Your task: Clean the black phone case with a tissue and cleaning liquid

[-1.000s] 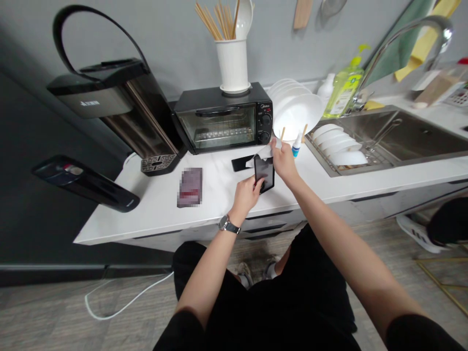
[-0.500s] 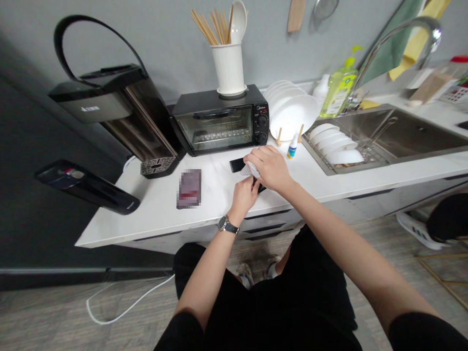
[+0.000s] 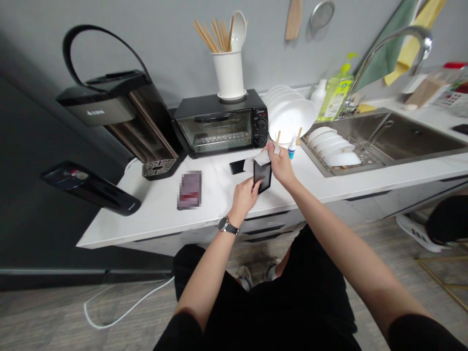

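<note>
- Left hand (image 3: 244, 196), one: clamped on the lower left side of the dark device (image 3: 263, 176), over the counter (image 3: 215, 197); grip its rim, thumb off the face.
- Right hand (image 3: 282, 165), one: pinching a white cloth (image 3: 261, 159) at the device's far edge; for what looks like wiping, fold it flat and stroke lightly.
- Black slab (image 3: 237, 166), one: beside the cloth; avoid knocking it.

the slab (image 3: 265, 174) looks smooth and glossy, the sheet (image 3: 261, 158) matt and papery; the worktop (image 3: 219, 202) is smooth, the tap (image 3: 415, 31) polished metal.
</note>
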Demonstrator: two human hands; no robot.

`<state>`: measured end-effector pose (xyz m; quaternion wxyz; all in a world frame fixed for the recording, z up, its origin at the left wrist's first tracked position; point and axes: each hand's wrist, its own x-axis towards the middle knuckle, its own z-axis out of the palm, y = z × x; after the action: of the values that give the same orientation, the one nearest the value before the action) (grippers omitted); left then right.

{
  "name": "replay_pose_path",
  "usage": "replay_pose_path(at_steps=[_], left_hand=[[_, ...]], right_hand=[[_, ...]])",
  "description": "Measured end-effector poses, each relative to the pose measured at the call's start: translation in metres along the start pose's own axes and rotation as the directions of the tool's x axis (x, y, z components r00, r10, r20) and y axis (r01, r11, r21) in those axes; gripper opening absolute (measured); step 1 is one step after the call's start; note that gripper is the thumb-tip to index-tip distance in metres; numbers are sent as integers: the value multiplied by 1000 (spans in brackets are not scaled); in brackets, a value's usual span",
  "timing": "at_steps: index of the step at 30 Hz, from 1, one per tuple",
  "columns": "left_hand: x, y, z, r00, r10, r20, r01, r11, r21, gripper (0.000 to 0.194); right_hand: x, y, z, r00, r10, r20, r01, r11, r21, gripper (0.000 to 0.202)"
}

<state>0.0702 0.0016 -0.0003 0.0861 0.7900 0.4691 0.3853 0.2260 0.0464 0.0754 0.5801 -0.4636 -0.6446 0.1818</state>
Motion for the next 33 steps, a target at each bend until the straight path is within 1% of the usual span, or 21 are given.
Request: replay_pose_path(at_steps=[1,3,5,6,8,10,12,13,14,16,19,22,24,25,27,30,33], left_hand=[[0,0,0,1000,-7,2,7,1000,-1,23],[0,0,-1,1000,-16,4,16,1000,-6,24],[0,-1,-2,1000,-19,6,19,1000,-6,25],[0,-1,-2,1000,-18,8,18,1000,-3,24],[1,-2,-2,1000,-26,16,25,999,20,23],[1,-4,-1,998,-48,40,46,997,60,23],[2,-4,0,995,-72,65,65,993,95,24],[2,-5,1,994,-78,71,71,992,105,25],[2,-5,1,994,-79,70,71,992,108,24],[3,-4,1,997,-62,54,57,993,100,22],[3,-2,0,999,-24,28,22,997,68,22],[3,0,-1,1000,-8,25,7,999,44,23],[3,0,-1,1000,-2,23,1,1000,29,24],[3,0,-1,1000,1,19,-1,1000,21,24],[3,0,-1,1000,0,11,0,1000,10,23],[2,-1,-1,1000,-5,11,5,1000,-1,22],[1,-1,-1,1000,-6,18,6,1000,-28,22]], right_hand=[[-2,-2,1,1000,8,-12,-8,1000,-30,55],[-8,-11,1,999,-42,-19,38,987,-157,51],[-16,-23,1,986,-163,20,162,938,-308,44],[-19,-29,1,971,-231,57,236,899,-368,41],[-25,-38,3,924,-354,147,381,810,-446,37],[-27,-42,6,858,-443,260,512,709,-484,34],[-26,-42,9,798,-484,359,603,628,-493,31],[-25,-40,10,780,-489,390,625,604,-494,30],[-24,-39,10,773,-486,407,634,593,-497,30],[-20,-35,9,779,-475,408,626,592,-507,31],[-16,-30,4,797,-482,364,603,606,-519,31],[-14,-28,-1,806,-500,316,588,619,-520,31],[-13,-26,-3,815,-499,295,575,637,-514,33],[-13,-25,-4,828,-488,278,557,656,-508,34],[-11,-22,-4,871,-436,225,488,722,-491,36],[-7,-16,-2,947,-302,109,319,843,-433,41],[-2,-8,2,987,-158,38,162,929,-332,46]])
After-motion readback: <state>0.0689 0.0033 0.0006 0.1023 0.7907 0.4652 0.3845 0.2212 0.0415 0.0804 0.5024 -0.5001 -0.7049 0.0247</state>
